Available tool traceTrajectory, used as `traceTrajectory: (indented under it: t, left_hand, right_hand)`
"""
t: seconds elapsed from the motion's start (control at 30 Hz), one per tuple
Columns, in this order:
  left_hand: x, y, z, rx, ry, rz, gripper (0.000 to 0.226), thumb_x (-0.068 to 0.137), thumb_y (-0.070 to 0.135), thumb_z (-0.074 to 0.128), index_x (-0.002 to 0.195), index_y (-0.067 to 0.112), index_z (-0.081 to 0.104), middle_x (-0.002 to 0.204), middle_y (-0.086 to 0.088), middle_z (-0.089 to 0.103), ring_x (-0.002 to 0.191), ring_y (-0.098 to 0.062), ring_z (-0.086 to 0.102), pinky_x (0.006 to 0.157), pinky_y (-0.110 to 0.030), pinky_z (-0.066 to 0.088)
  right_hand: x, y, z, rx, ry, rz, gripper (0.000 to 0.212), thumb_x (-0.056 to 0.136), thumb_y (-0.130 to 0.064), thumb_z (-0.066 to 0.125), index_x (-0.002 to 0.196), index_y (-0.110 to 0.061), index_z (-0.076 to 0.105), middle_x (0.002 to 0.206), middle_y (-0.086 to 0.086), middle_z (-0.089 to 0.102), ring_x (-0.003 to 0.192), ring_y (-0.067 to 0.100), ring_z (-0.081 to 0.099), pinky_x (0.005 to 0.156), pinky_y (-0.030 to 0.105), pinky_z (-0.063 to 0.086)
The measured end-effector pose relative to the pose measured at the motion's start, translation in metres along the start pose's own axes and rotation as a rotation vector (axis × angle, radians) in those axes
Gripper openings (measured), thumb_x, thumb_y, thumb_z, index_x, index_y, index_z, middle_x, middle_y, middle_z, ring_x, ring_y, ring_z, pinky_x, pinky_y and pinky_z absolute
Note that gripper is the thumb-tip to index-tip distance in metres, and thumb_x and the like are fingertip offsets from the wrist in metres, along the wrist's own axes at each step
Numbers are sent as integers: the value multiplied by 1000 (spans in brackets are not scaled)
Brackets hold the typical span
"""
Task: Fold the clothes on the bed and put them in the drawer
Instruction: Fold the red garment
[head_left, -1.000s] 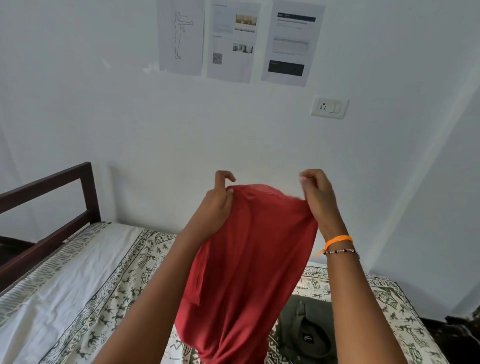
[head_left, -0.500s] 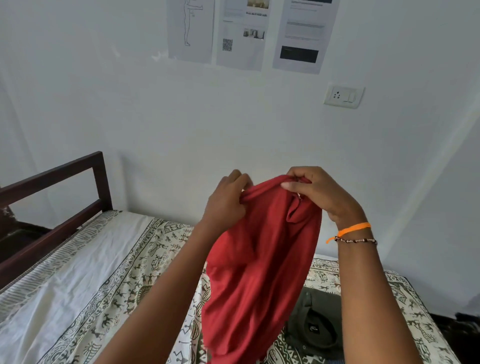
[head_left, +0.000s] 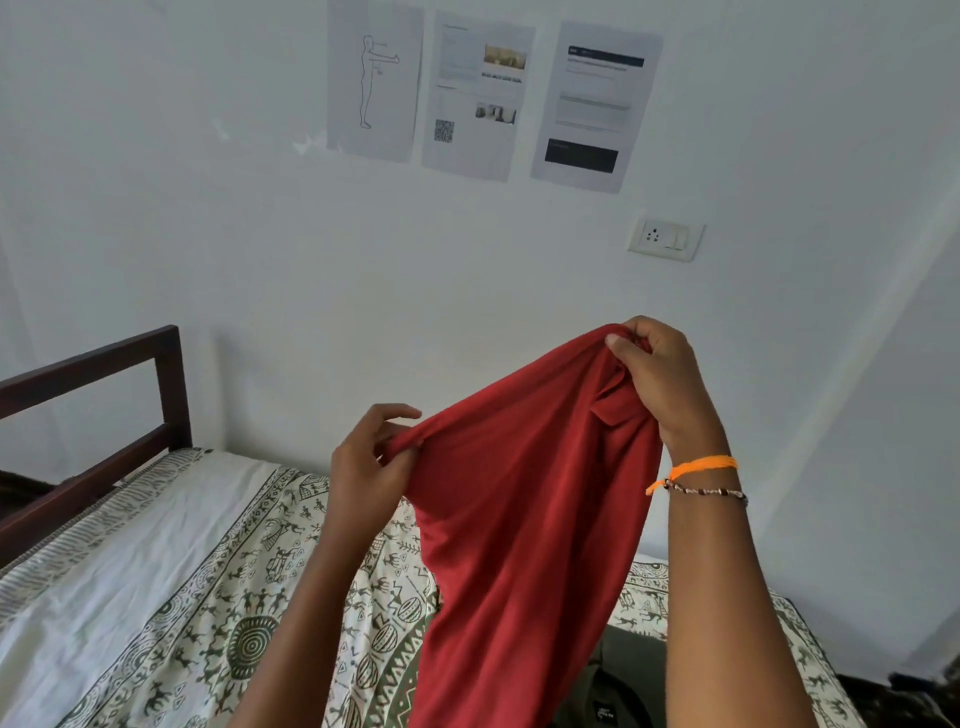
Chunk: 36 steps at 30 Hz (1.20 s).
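Observation:
A red shirt (head_left: 524, 519) hangs in the air above the bed (head_left: 171, 582). My right hand (head_left: 657, 379) grips its top edge near the collar, held high. My left hand (head_left: 369, 462) pinches the fabric's edge lower and to the left, thumb and fingers closed on a fold. The cloth stretches slanting between both hands and drops down past the bottom of the view. A dark olive garment (head_left: 618, 686) lies on the bed, partly hidden behind the shirt and my right forearm. No drawer is in view.
The bed has a white sheet printed with green figures and a dark wooden headboard (head_left: 98, 410) at the left. A white wall stands close behind, with three paper sheets (head_left: 483, 93) and a power socket (head_left: 665, 239).
My hands have moved apart: the right one rose and went right with the collar, the left slid down and left along the edge. The shirt is now stretched out slanting between them.

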<state>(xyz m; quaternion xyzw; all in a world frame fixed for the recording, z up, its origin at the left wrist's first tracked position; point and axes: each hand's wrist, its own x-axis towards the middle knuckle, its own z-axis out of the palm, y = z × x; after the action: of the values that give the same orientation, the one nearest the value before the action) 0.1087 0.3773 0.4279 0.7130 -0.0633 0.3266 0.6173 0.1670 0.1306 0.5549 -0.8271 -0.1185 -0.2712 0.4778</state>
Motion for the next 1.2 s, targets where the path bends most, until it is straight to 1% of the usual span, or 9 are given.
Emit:
traceTrajectory:
  t: [0.17,0.27,0.37,0.43,0.57,0.73,0.83,0.97,1.2]
  left_hand:
    - [-14,-22,18,-161,25,-416,34,90,0,48,100,28,64,81,-3,65,58,-6,52,51,-19,41]
    - [-39,-44,27,-134,21,-569,38,90,-5,40,111,22,57,81,-4,59,54,-6,49,46,-18,38]
    - [-55,-51,24,-34,-37,-591,40,88,-8,34,109,20,54,67,-3,49,47,-10,40,41,-19,32]
    - [-63,-53,24,-11,-69,-651,42,87,-9,29,99,21,56,65,-4,46,50,-14,41,44,-21,32]
    - [-76,-50,35,-176,-139,-819,43,90,-11,25,91,11,62,65,-7,51,53,-15,43,53,-23,32]
    - [-77,-32,48,-430,-131,-983,49,95,-9,27,139,10,37,71,-5,51,37,-3,50,40,-15,41]
    - [-76,-28,49,-584,-199,-1024,48,95,-5,29,140,13,32,75,-6,49,51,-9,48,49,-20,42]
    - [-72,-26,37,-755,-501,-983,43,101,35,21,97,9,56,87,-9,60,66,-15,59,63,-25,47]
    - [-57,-28,24,-505,-770,-928,63,95,52,25,141,9,36,126,-17,47,118,-23,50,99,-32,42]
  right_hand:
    - [22,38,47,73,-246,407,40,87,-24,63,119,-7,46,103,5,52,95,16,51,91,33,43]
    - [0,64,75,349,-122,720,27,82,-6,53,98,-13,33,76,1,40,65,12,37,58,26,33]
    - [-35,83,98,172,-167,826,34,86,4,38,73,-23,22,72,-3,26,58,12,24,55,22,23]
    - [-64,94,113,178,-212,850,27,90,5,37,90,-21,29,81,-1,34,65,10,32,62,23,32]
    - [-103,100,125,253,-174,660,44,76,7,66,114,-7,48,99,10,58,91,23,58,86,37,50]
    - [-145,83,132,131,-117,394,28,65,-1,77,81,-18,62,84,-1,67,80,12,63,74,21,49]
    - [-162,77,130,122,-159,265,25,70,3,70,81,-17,61,83,-1,69,76,6,64,68,8,45]
    - [-181,76,118,152,-364,237,29,73,-2,72,96,-18,64,95,-4,69,95,7,65,86,20,50]
    - [-167,74,97,144,-248,160,28,74,10,65,86,-16,65,86,-10,68,87,7,66,81,17,52]
